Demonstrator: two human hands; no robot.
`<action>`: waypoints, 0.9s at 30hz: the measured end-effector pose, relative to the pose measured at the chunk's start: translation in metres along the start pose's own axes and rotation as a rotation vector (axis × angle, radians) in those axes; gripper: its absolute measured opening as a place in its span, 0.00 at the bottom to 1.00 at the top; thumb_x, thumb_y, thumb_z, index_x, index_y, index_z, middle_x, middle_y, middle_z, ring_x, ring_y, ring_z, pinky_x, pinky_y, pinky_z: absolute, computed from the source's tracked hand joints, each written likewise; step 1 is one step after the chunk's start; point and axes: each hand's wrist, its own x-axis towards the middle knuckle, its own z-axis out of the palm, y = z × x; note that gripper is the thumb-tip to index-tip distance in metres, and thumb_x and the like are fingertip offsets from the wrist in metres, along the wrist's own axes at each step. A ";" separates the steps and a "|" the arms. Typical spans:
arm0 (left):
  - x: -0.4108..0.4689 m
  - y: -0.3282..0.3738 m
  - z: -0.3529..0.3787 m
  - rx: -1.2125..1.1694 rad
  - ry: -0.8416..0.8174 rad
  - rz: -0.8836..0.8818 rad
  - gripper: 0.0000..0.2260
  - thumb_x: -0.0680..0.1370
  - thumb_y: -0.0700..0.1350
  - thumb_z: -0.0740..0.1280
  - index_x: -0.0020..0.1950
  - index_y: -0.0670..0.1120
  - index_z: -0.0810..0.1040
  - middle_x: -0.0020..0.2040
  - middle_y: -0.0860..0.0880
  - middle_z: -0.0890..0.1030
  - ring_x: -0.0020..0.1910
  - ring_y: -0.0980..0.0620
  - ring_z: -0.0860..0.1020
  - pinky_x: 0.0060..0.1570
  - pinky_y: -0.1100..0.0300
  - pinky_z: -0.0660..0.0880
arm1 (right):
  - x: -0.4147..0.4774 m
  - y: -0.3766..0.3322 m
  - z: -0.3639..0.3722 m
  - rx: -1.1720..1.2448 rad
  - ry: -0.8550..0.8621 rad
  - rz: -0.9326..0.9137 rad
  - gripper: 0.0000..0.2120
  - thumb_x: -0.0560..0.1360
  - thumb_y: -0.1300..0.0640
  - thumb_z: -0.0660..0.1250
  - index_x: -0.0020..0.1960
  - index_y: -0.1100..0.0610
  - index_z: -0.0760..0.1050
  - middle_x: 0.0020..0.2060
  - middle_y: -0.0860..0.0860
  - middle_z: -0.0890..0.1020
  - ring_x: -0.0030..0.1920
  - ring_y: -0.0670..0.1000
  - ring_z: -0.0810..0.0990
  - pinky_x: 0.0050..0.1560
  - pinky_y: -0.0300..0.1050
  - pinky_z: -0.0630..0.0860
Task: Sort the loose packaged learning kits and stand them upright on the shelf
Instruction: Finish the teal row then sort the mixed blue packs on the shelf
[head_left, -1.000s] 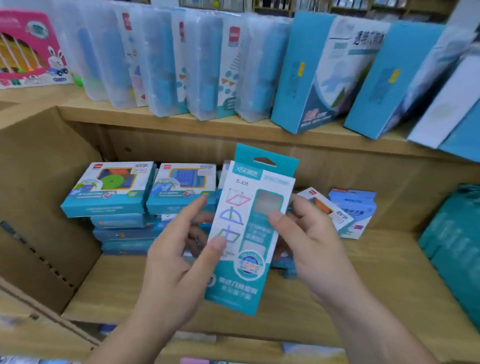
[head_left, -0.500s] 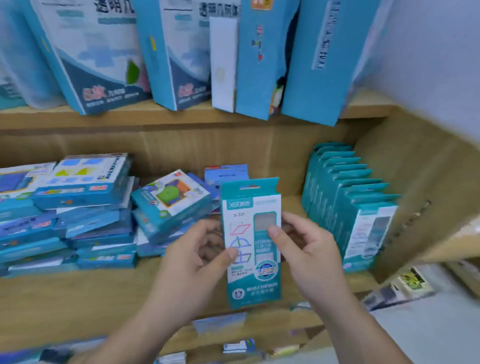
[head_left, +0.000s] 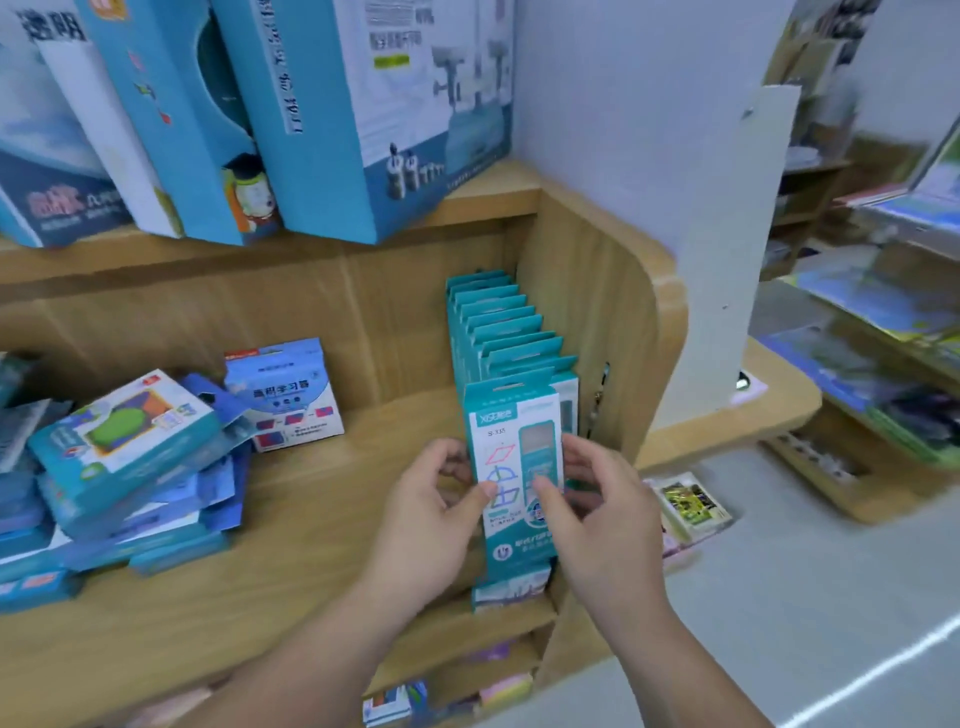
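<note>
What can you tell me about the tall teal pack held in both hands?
The teal pack is a tall, slim cardboard box, teal and white, with a hang tab, "S-335" above coloured shape drawings and a window. It is upright, face to the camera, in front of a row of matching packs on the wooden shelf. The left hand and right hand hold its sides, thumbs on its face.

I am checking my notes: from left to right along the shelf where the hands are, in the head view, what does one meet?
pile of flat boxes → blue-and-white box → left hand → teal kit → right hand → shelf side wall
</note>
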 end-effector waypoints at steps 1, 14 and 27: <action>0.001 -0.003 0.006 0.003 -0.008 -0.009 0.12 0.75 0.39 0.73 0.48 0.56 0.77 0.40 0.55 0.79 0.36 0.35 0.78 0.39 0.34 0.79 | -0.002 0.005 -0.003 -0.059 -0.006 0.004 0.21 0.73 0.55 0.74 0.65 0.46 0.76 0.54 0.40 0.80 0.53 0.42 0.80 0.49 0.49 0.82; 0.019 -0.004 0.043 0.167 0.085 0.015 0.14 0.74 0.40 0.75 0.47 0.56 0.74 0.42 0.58 0.81 0.40 0.57 0.80 0.44 0.59 0.78 | -0.003 0.025 -0.002 -0.232 -0.159 -0.062 0.27 0.79 0.49 0.64 0.76 0.48 0.64 0.71 0.40 0.65 0.67 0.41 0.69 0.65 0.35 0.68; 0.023 0.000 0.049 0.317 0.195 0.051 0.10 0.73 0.44 0.76 0.43 0.53 0.76 0.40 0.58 0.83 0.33 0.58 0.81 0.34 0.57 0.79 | -0.003 0.035 -0.004 -0.335 -0.185 -0.133 0.26 0.80 0.52 0.63 0.77 0.49 0.63 0.75 0.40 0.60 0.70 0.42 0.69 0.63 0.42 0.77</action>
